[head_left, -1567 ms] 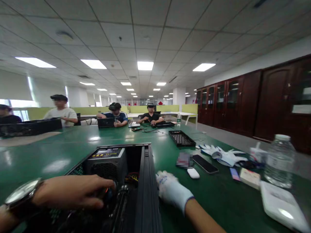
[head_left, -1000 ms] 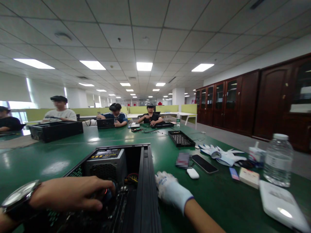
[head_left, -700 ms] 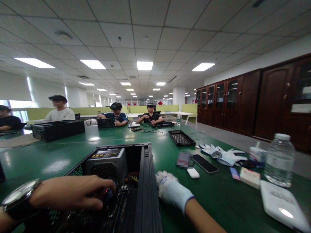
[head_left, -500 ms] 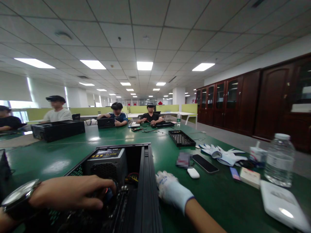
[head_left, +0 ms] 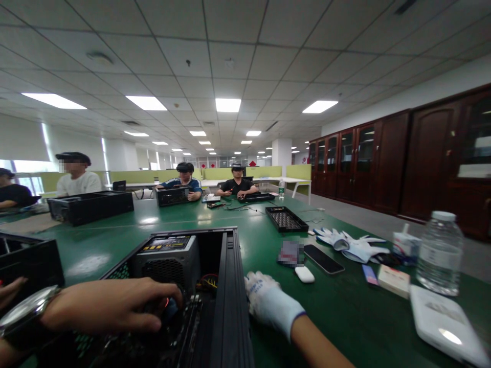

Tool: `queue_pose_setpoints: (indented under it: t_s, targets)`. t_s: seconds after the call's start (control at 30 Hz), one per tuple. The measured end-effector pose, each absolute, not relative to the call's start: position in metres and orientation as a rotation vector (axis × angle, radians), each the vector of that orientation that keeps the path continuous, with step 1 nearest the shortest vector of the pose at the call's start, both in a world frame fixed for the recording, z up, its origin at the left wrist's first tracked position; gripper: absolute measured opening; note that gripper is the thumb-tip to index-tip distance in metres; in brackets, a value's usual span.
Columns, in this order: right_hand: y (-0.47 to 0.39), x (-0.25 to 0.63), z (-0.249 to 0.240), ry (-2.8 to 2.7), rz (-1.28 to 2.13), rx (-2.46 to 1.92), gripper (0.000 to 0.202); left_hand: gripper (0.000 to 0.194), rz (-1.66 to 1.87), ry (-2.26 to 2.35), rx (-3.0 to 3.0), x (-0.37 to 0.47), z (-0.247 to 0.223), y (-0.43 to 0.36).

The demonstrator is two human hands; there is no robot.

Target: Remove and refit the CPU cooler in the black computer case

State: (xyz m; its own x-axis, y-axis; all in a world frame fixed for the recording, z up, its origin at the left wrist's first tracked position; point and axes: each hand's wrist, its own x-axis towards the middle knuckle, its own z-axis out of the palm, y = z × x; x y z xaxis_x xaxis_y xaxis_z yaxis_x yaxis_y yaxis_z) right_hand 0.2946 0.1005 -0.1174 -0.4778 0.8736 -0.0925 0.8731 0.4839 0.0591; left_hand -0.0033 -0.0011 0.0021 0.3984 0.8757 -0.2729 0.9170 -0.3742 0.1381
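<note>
An open black computer case [head_left: 229, 286] lies on the green table [head_left: 330, 312], with a grey power supply [head_left: 169, 260] at its far end. My bare left hand [head_left: 126, 305], a watch [head_left: 30, 312] on its wrist, reaches inside, fingers curled down by a small round part with an orange-red glow; its fingertips and whatever they grip are partly hidden. My right hand [head_left: 264, 296], in a white and pale blue glove, rests at the case's outer right side, its fingers bent against the side wall. Nothing shows in it.
Right of the case lie a phone [head_left: 324, 258], a white oval case [head_left: 305, 274], gloves [head_left: 355, 245], a small box [head_left: 394, 280], a water bottle [head_left: 440, 253] and a black grille panel [head_left: 286, 219]. Several people sit around; a person's hand [head_left: 11, 294] is at far left.
Another black case and a person's hand have come further into view at the left. Across the table, one person has leaned left and another's black box has turned. My hands have barely moved.
</note>
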Motion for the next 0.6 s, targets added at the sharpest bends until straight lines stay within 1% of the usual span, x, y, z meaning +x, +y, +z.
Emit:
queue_pose_setpoints:
  t_s: [0.1,0.33,0.5,0.6]
  targets:
    - [0.104,0.295,-0.122,2.631,-0.004,1.564,0.055,0.054,-0.223,1.573,2.413,-0.003,0.001,0.000]
    - [0.118,0.298,-0.135,2.651,-0.006,1.543,0.047,0.055,-0.226,1.568,2.419,-0.004,-0.002,0.001]
    - [0.124,0.297,-0.148,2.708,0.079,1.534,0.052,0.054,-0.261,1.587,2.407,-0.004,-0.003,-0.001]
    - [0.131,0.296,-0.152,2.712,0.066,1.546,0.054,0.048,-0.223,1.572,2.524,-0.005,-0.006,0.001]
